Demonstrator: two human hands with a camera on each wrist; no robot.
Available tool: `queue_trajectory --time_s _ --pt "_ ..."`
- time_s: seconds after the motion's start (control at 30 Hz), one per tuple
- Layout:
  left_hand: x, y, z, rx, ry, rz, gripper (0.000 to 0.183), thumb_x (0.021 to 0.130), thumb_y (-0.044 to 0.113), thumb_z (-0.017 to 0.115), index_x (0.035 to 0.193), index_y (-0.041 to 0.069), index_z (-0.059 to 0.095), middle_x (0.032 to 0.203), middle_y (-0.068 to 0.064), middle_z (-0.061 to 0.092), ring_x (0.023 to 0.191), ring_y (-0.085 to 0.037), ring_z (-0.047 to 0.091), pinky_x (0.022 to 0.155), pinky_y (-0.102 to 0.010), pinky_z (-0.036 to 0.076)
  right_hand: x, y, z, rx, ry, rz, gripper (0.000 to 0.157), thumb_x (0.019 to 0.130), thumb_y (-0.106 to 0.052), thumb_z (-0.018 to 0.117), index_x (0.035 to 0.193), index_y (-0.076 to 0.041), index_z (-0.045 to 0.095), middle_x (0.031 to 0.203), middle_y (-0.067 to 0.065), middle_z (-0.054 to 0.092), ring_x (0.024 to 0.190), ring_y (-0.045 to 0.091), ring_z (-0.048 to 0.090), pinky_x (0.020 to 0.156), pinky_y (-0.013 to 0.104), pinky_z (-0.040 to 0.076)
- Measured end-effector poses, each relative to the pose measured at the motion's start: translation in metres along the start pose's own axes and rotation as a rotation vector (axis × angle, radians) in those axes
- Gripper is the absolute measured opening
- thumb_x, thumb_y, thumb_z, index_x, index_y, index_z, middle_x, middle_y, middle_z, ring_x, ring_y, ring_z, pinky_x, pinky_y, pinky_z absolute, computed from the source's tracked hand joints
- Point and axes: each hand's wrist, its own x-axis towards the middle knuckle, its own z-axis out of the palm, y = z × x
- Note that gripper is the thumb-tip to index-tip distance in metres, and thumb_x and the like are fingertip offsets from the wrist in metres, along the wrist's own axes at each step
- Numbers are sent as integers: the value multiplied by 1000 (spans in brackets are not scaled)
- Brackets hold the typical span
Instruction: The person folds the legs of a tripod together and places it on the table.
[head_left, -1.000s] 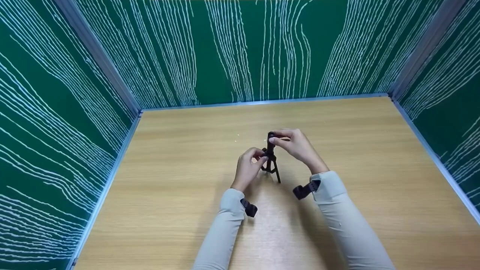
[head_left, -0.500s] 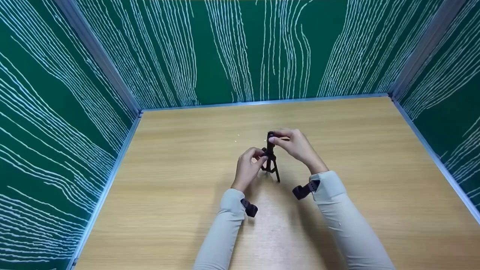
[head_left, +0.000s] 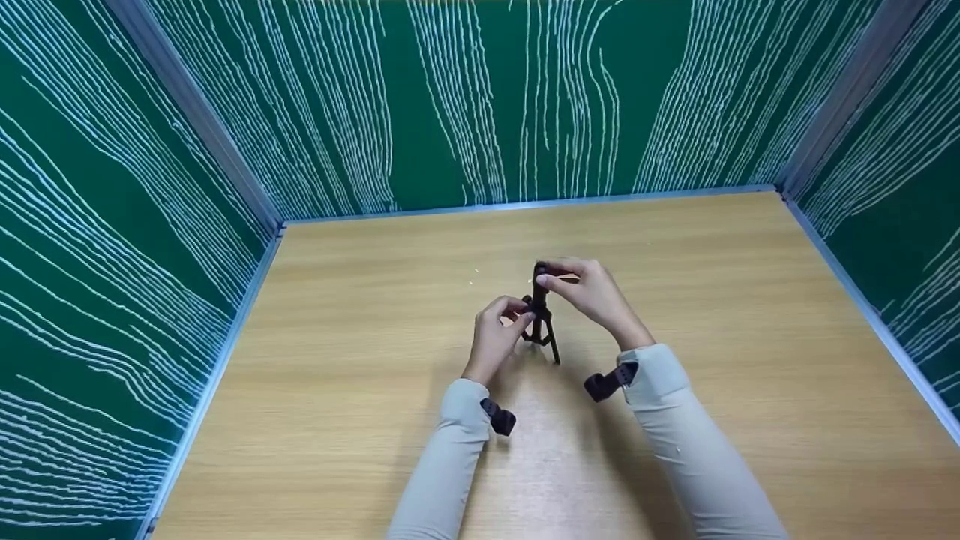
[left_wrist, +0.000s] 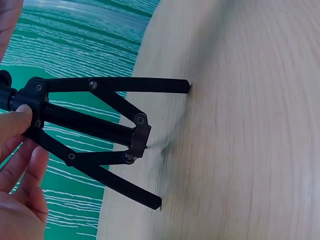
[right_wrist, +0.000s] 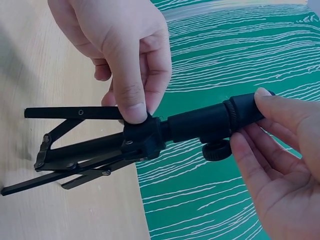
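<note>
A small black tripod point(head_left: 538, 319) stands upright on the wooden table with its legs spread. My left hand point(head_left: 496, 334) pinches the collar where the legs join, thumb on the near side. Higher up, my right hand point(head_left: 589, 292) grips the top of the tripod's head between thumb and fingers. In the right wrist view a round knurled knob point(right_wrist: 217, 150) juts from the side of the upper column, close to the right fingertips. Hinged braces link the legs point(left_wrist: 125, 85) to the centre post in the left wrist view.
The light wooden table point(head_left: 360, 360) is bounded by green panels point(head_left: 420, 112) with wavy white lines, at the back and both sides. Grey metal strips point(head_left: 525, 204) run along its edges. A few tiny white specks point(head_left: 471, 283) lie left of the tripod. Each wrist carries a black camera point(head_left: 602, 385).
Both hands keep their hold on the tripod. The tripod's top and the right hand have shifted very slightly to the left; otherwise little differs.
</note>
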Motion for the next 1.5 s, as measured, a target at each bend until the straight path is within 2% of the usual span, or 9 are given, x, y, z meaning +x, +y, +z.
queue_trajectory --time_s 0.1,0.3,0.43,0.6,0.7,0.8,0.93,1.2,1.5 --pt "0 -1 1 -16 -2 -15 11 84 8 71 94 2 68 88 -10 71 75 -11 59 77 -42 52 -2 3 1 37 23 -19 40 91 -16 66 126 2 60 123 22 63 114 32 61 101 39 48" --pt "-4 -8 -1 -25 -4 -75 14 86 15 71 96 5 69 90 -8 71 79 -9 59 72 -24 47 -8 11 3 82 125 -51 39 88 -14 69 123 2 62 117 19 67 107 27 63 95 30 51" --pt "-8 -13 -2 -48 -11 -127 16 87 17 71 98 6 69 92 -7 71 81 -7 59 70 -20 45 -14 20 3 96 190 -34 38 87 -15 71 121 2 64 114 19 68 100 18 64 89 20 52" --pt "-13 -23 -3 -81 -7 -167 17 89 16 68 100 4 69 93 -11 71 80 -8 58 68 -20 48 -21 34 6 99 220 28 40 87 -20 72 121 -1 64 111 19 68 95 8 63 87 16 51" --pt "-16 -28 -2 -97 2 -179 18 89 14 68 101 1 69 94 -15 70 79 -12 60 68 -20 48 -25 42 7 92 224 78 40 86 -22 72 120 -2 65 109 19 69 94 9 63 84 16 51" --pt "-20 -18 -6 -116 -5 -184 18 89 8 66 101 -5 67 95 -20 69 80 -17 61 70 -21 49 -31 51 9 70 206 138 39 86 -24 72 119 -4 65 111 17 69 97 14 63 82 16 51" --pt "-27 -5 -12 -162 -19 -186 18 88 2 65 102 -9 65 96 -24 68 80 -13 60 73 -20 50 -39 67 16 44 161 205 41 87 -29 71 120 -5 64 115 15 68 102 21 62 83 21 49" --pt "-31 -20 -9 -259 -22 -219 18 88 0 65 102 -10 66 99 -25 68 79 -8 59 72 -17 51 -47 90 28 32 130 248 38 87 -25 71 117 -3 66 112 16 68 99 20 62 83 20 48" --pt "-33 -26 -9 -306 -15 -242 17 86 -2 66 100 -11 68 99 -26 68 83 -18 65 76 -22 54 -54 105 36 88 82 304 39 86 -22 72 117 0 65 111 16 68 94 14 62 85 21 48"
